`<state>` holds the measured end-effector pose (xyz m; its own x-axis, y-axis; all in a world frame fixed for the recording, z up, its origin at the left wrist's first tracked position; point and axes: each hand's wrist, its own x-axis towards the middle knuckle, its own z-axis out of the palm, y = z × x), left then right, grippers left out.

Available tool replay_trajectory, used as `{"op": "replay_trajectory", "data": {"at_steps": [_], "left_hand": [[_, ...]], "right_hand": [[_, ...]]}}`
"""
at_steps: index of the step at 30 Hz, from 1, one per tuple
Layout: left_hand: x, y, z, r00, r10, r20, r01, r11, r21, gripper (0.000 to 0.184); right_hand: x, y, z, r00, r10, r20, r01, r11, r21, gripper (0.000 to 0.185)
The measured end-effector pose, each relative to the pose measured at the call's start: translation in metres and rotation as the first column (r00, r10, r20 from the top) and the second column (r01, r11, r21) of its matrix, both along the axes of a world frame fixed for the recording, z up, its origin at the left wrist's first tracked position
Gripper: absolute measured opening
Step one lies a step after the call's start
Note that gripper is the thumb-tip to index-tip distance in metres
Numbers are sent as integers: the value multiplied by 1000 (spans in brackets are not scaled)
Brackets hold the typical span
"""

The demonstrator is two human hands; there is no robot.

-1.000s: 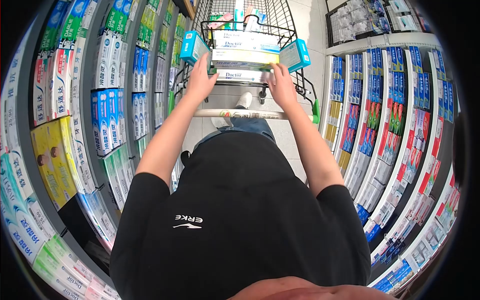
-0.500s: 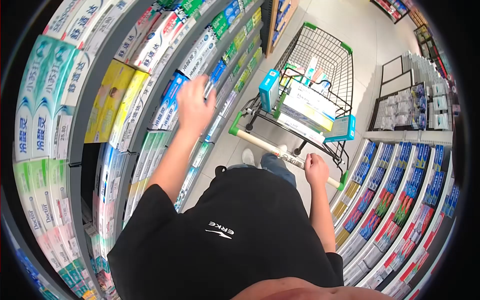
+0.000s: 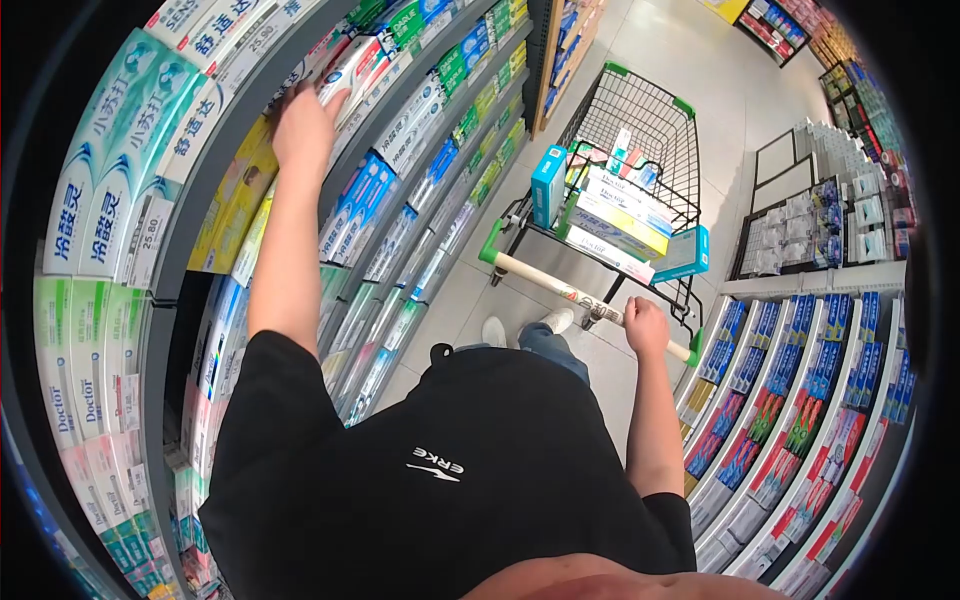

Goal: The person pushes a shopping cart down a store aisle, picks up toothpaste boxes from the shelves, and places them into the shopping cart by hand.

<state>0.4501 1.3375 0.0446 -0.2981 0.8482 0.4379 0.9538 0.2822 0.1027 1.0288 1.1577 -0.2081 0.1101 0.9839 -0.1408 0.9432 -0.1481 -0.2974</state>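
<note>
My left hand (image 3: 305, 132) reaches up to the left shelf, at the near end of a white and red toothpaste box (image 3: 355, 66). Its thumb and fingers are apart at the box, which lies in its shelf row; whether they grip it I cannot see for sure. Yellow boxes (image 3: 232, 200) sit below that wrist. My right hand (image 3: 647, 325) is closed around the handle (image 3: 550, 283) of a black wire shopping cart (image 3: 640, 105). Several boxes lie in the cart, among them a white box (image 3: 630, 195) and a yellow one (image 3: 620, 236).
Turquoise panels (image 3: 547, 186) flank the cart's near end. Shelves of toothpaste boxes (image 3: 105, 150) curve along my left. On the right stands a lower shelf of toothbrush packs (image 3: 770, 400), with a rack of hanging packets (image 3: 800, 225) beyond. Tiled floor (image 3: 660, 40) runs ahead.
My left hand has moved up and left, from in front of the blue boxes to the white and red toothpaste box. My right hand stays on the cart handle.
</note>
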Motion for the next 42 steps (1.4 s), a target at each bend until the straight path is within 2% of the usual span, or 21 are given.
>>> {"op": "replay_trajectory", "data": {"at_steps": [2, 4, 6, 7, 10, 12, 14, 15, 17, 18, 20, 21, 22, 25, 26, 29, 31, 32, 34, 40, 42], "left_hand": [[10, -16, 6, 1000, 15, 8, -16, 1000, 14, 58], [12, -37, -6, 983, -153, -106, 172, 964, 201, 50], [38, -62, -17, 955, -295, -42, 291, 897, 332, 49], [56, -76, -27, 946, -314, 86, 279, 919, 278, 49], [118, -110, -61, 795, -385, 469, 399, 914, 75, 50], [159, -128, -102, 695, -511, 507, 577, 816, 31, 50], [193, -137, -134, 553, -606, 572, 750, 662, -24, 46], [209, -139, -143, 547, -609, 575, 756, 654, -27, 46], [235, -138, -156, 345, -705, 620, 873, 484, 64, 46], [242, -134, -158, 340, -703, 625, 875, 479, 62, 46], [252, -123, -162, 262, -735, 626, 919, 387, 69, 44], [256, -116, -165, 256, -735, 628, 930, 365, 48, 58], [259, -109, -169, 252, -736, 628, 931, 362, 51, 58], [266, -93, -180, 536, -693, 481, 815, 575, -80, 92], [266, -89, -187, 575, -604, 551, 784, 599, -162, 88], [267, -86, -213, 615, -599, 513, 756, 633, -167, 76], [271, -85, -216, 729, -563, 390, 638, 352, -685, 67], [271, -86, -219, 731, -563, 387, 635, 353, -687, 67], [270, -89, -226, 682, -619, 388, 719, 472, -511, 76], [274, -81, -219, 728, -558, 399, 656, 399, -640, 71], [276, -78, -219, 733, -558, 390, 646, 391, -656, 72]], "right_hand": [[-1, 3, 1, 1000, 1, -19, -1, 1000, 4, 40], [-5, 1, 4, 998, -21, -58, 20, 1000, -5, 36], [-9, -4, 2, 969, 20, -246, 38, 973, 227, 20], [-13, -4, 6, 930, 129, -343, 14, 923, 385, 36], [-39, -6, 67, 871, 130, -473, 28, 950, 311, 76], [-49, -7, 99, 813, 147, -563, -4, 969, 248, 92], [-53, -5, 125, 816, 185, -548, -87, 976, 200, 93], [-50, -4, 126, 818, 174, -549, -77, 978, 195, 93], [-42, 3, 125, 814, 368, -450, -276, 926, 260, 79], [-34, 6, 121, 816, 361, -451, -271, 929, 253, 79], [-16, 14, 110, 840, 329, -431, -324, 942, 88, 61], [-12, 18, 110, 804, 312, -506, -295, 948, 115, 49], [-7, 25, 106, 807, 309, -504, -292, 949, 116, 49], [11, 46, 94, 816, 204, -541, -165, 979, 121, 48], [19, 54, 84, 852, 157, -500, -91, 984, 154, 46], [39, 94, 64, 846, 27, -533, 67, 985, 156, 47], [49, 125, 57, 870, -72, -488, 132, 987, 89, 48], [55, 138, 49, 868, -71, -491, 131, 987, 89, 48], [64, 161, 24, 939, -27, -342, 79, 987, 137, 44], [75, 198, -19, 945, -105, -310, 160, 974, 159, 46], [76, 198, -27, 932, -73, -355, 183, 940, 288, 45]]}}
